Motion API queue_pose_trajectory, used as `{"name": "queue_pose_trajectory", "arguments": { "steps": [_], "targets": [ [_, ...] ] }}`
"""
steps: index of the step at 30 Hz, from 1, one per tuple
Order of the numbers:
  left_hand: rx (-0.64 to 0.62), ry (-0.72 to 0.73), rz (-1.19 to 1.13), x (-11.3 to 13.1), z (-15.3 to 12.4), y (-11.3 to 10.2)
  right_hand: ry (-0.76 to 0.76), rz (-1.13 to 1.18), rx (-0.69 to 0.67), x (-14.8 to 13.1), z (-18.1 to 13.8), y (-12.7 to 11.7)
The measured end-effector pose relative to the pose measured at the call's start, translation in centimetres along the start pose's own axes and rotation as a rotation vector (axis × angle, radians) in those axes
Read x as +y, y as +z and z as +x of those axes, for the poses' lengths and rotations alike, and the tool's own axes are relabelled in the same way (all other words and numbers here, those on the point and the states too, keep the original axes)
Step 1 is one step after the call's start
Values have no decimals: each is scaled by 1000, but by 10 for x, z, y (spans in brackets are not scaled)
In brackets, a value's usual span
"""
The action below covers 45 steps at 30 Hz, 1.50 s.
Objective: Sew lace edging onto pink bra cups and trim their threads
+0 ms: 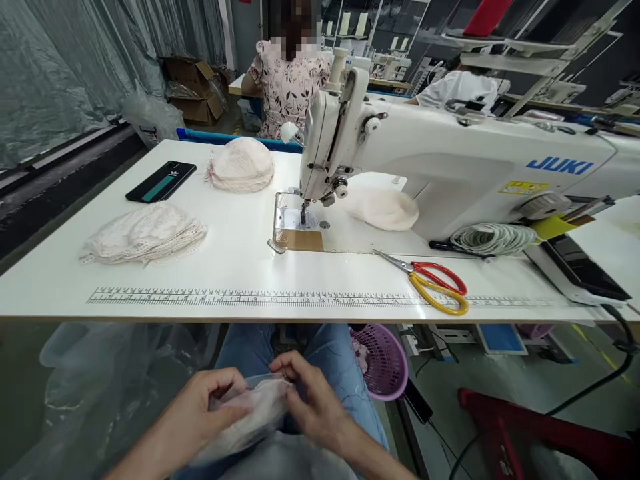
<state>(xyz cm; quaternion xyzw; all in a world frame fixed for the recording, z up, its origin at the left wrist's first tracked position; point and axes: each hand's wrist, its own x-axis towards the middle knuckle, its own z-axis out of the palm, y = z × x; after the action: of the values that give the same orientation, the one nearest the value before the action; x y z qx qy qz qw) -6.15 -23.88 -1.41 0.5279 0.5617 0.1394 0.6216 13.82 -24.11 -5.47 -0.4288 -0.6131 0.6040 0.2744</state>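
Both my hands are down in my lap, below the table edge. My left hand (200, 407) and my right hand (313, 400) pinch a pale pink lace fabric piece (255, 417) between them, fingers closed on it. On the white table (240, 267) above lie a flat pile of lace pieces (145, 233) at the left and a domed stack of pink cups (243, 165) further back. A white Juki sewing machine (450, 167) stands at the centre right, with another pale cup (385, 208) lying under its arm.
Red and yellow scissors (435, 283) lie near the front edge by a printed ruler strip. A black phone (161, 181) rests at the back left. A purple basket (383, 363) sits under the table. Clear plastic sheeting hangs at my left. A person sits behind the machine.
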Motion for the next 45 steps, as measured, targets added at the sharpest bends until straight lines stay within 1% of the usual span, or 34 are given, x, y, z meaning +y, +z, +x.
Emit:
{"name": "queue_pose_trajectory", "arguments": {
  "steps": [3,5,9,11,13,15,18,20,24,27,30,33,36,42,45],
  "targets": [
    [-50,-1,33,1,-2,-4,69,257,-155,1,3,-9],
    [-82,7,89,0,-2,-5,121,395,-223,1,3,-13],
    [-71,56,190,-6,-2,-6,186,477,-165,2,1,-15],
    [-122,100,191,-8,-2,-7,208,500,-175,1,0,-16],
    [-196,108,178,-8,-2,-8,229,546,-218,1,-1,-18],
    [-224,54,182,-5,-3,-9,244,588,-231,0,-2,-19],
    [-197,-69,236,2,-5,-7,249,636,-209,-1,-4,-22],
    [-197,-81,272,5,-5,-5,229,639,-216,-3,-5,-26],
    [-251,56,312,7,-3,-1,160,540,-316,-8,-9,-35],
    [-249,84,311,7,-2,0,134,402,-354,-8,-10,-38],
    [-255,47,301,10,-3,0,174,322,-352,-7,-9,-36],
    [-268,-29,291,13,-5,-1,230,344,-373,-7,-8,-32],
    [-240,-102,305,16,-6,0,252,367,-384,-7,-7,-30],
    [-263,-90,353,16,-7,-3,200,391,-383,-5,-7,-33],
    [-254,-131,340,17,-12,-7,181,393,-356,-6,-7,-33]
  ]
}}
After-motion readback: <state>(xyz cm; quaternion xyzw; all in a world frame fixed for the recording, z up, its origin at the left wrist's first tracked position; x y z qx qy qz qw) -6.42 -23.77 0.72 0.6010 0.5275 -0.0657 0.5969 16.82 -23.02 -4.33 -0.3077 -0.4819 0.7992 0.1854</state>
